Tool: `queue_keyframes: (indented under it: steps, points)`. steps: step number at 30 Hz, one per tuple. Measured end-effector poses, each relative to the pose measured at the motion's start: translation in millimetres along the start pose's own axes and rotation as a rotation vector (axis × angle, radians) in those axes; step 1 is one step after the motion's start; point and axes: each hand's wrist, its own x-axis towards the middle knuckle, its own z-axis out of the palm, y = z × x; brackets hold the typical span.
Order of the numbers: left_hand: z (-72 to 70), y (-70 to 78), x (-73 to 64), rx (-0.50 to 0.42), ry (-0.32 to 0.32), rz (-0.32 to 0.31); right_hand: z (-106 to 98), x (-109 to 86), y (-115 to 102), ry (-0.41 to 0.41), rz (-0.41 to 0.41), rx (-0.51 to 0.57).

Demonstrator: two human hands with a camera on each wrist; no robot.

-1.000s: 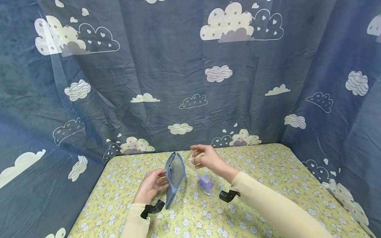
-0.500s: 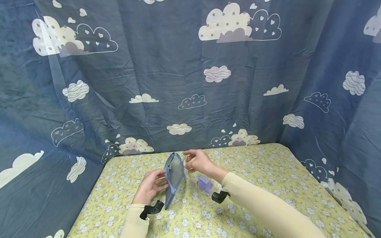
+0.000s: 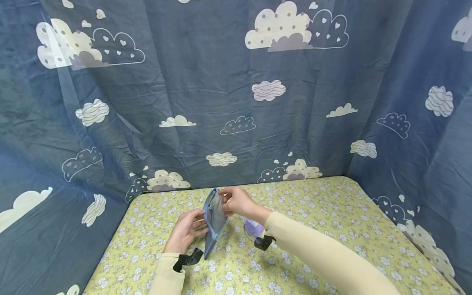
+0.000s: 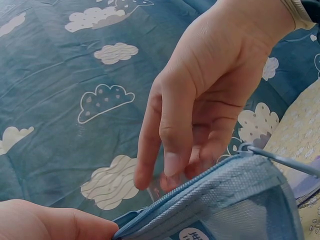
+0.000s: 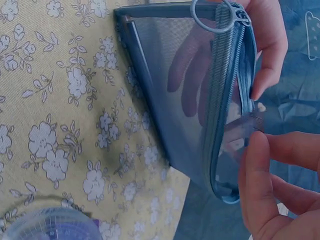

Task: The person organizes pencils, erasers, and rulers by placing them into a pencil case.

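Over the floral table [image 3: 313, 213], the left hand [image 3: 186, 229] grips the upright mesh pouch [image 3: 215, 215]; the right hand [image 3: 236, 201] pinches a clear piece at its mouth.

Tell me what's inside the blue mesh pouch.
Through the blue mesh pouch, the left hand fingers show as shadows behind it. The right hand pushes a small clear piece into the open zipper. The rest of the inside is hidden.

Blue mesh pouch [image 3: 215, 215] stands upright near back edge of table [image 3: 324, 213], left of centre, held between left hand [image 3: 186, 229] and right hand [image 3: 236, 201]. Small clear container [image 3: 253, 228] just right of pouch, under right forearm. Right half, front strip open. Curtain [image 3: 228, 102] walls back, both sides.
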Motion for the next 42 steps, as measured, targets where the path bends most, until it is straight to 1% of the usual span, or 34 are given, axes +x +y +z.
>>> queue_keyframes:
  steps: [5, 10, 12, 17, 24, 30, 32, 35, 38, 42]
  points:
    - [-0.2, 0.3, 0.5, -0.008, -0.010, -0.002, 4, -0.2, -1, -0.008, 0.009, -0.037]
    - [-0.6, -0.3, -0.3, 0.000, -0.029, -0.001, 2, 0.0, 0, 0.007, 0.007, -0.095]
    - [-0.9, -0.8, -0.4, 0.005, -0.033, 0.003, -1, 0.0, 1, 0.016, -0.003, -0.127]
    - [-0.3, -1.5, 0.0, 0.002, -0.014, 0.008, -6, -1.4, -2, 0.023, -0.025, -0.200]
    - [0.1, -2.6, 0.1, 0.011, -0.011, 0.013, -14, -8.3, -8, -0.013, -0.075, -0.319]
    - [0.6, -3.8, 0.6, -0.007, -0.013, 0.007, -23, -14.2, -8, -0.036, -0.133, -0.434]
    - [0.4, -4.4, 0.3, -0.008, -0.017, 0.004, -26, -16.0, -6, -0.037, -0.143, -0.452]
    - [0.0, -5.0, -1.3, 0.002, -0.027, 0.005, -30, -18.4, -3, -0.028, -0.133, -0.473]
    - [0.6, -5.1, -1.4, -0.007, -0.021, 0.010, -35, -21.4, 0, -0.026, -0.104, -0.482]
    - [3.1, -2.9, -1.2, -0.023, -0.007, 0.013, -41, -24.8, 3, -0.025, -0.068, -0.520]
